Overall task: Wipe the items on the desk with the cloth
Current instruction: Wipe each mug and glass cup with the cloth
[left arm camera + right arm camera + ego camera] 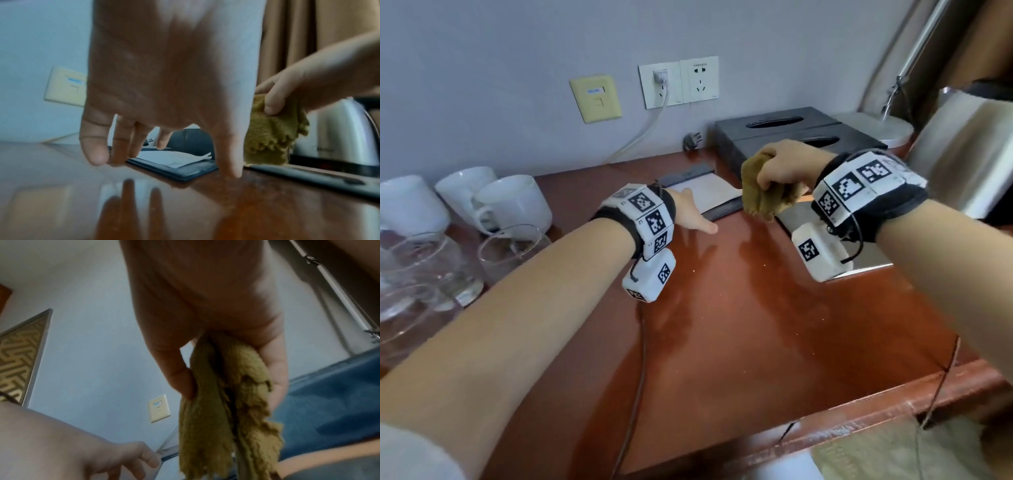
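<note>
My right hand [777, 171] grips a bunched olive-brown cloth [760, 202] and holds it in the air above the desk, in front of two black tissue boxes [784, 137]. In the right wrist view the cloth [222, 418] hangs down from my thumb and curled fingers [277, 382]. My left hand [693, 214] reaches forward, low over the desk, with straight relaxed fingers at the near edge of a dark folder [722, 210] with white paper on it. The left wrist view shows the fingertips [96, 155] just above the wood beside that folder [185, 172]; contact is unclear.
White mugs [513, 202] and clear glasses [510, 250] stand at the left. A steel kettle [969, 150] sits at the right on a shiny tray [873, 253]. A white cable [643, 133] runs from the wall socket. The red-brown desk [739, 325] ends near me.
</note>
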`<move>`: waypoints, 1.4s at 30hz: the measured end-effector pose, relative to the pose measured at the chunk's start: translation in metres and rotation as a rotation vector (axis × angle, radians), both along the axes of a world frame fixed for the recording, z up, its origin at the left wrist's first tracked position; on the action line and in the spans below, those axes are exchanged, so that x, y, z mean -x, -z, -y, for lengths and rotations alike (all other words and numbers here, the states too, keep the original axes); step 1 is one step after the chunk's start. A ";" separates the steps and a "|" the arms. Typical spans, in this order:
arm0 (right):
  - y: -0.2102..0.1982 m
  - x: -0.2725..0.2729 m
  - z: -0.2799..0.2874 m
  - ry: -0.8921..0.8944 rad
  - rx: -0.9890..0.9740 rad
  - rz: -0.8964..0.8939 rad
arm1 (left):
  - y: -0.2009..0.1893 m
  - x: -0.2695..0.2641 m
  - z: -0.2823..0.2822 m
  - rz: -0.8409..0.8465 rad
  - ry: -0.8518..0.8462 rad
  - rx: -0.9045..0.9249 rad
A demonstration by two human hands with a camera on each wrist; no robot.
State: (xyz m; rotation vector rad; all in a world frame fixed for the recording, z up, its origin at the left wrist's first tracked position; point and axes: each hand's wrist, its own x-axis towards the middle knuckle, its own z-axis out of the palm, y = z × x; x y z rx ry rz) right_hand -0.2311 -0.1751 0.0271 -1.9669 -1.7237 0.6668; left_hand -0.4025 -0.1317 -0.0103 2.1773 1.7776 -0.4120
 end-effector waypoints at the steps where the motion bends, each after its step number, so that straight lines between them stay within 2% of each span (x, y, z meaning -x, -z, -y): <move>1: -0.003 0.001 -0.004 -0.022 0.013 0.092 | 0.002 -0.001 -0.003 -0.049 0.014 -0.018; 5: -0.007 0.002 -0.018 -0.055 0.072 0.210 | 0.012 0.004 -0.020 -0.120 0.050 -0.054; 9: 0.002 0.005 -0.030 -0.084 0.127 0.263 | 0.014 0.004 -0.027 -0.063 -0.002 0.016; 12: 0.008 0.009 -0.036 -0.099 0.165 0.316 | 0.017 -0.003 -0.029 -0.048 -0.003 -0.036; 27: 0.014 0.030 -0.045 -0.087 0.116 0.264 | 0.021 0.016 -0.056 0.062 0.042 -0.065; 31: 0.010 0.037 -0.046 -0.081 0.095 0.216 | 0.009 0.022 -0.050 0.088 0.048 0.050; 33: 0.006 0.043 -0.046 -0.083 0.073 0.169 | -0.007 0.029 -0.043 0.067 0.076 0.050; 38: -0.001 0.074 -0.052 -0.080 -0.069 0.005 | -0.063 0.061 -0.017 0.089 0.126 -0.114; 42: -0.007 0.114 -0.057 -0.084 -0.135 -0.243 | -0.095 0.103 0.001 0.138 0.018 -0.247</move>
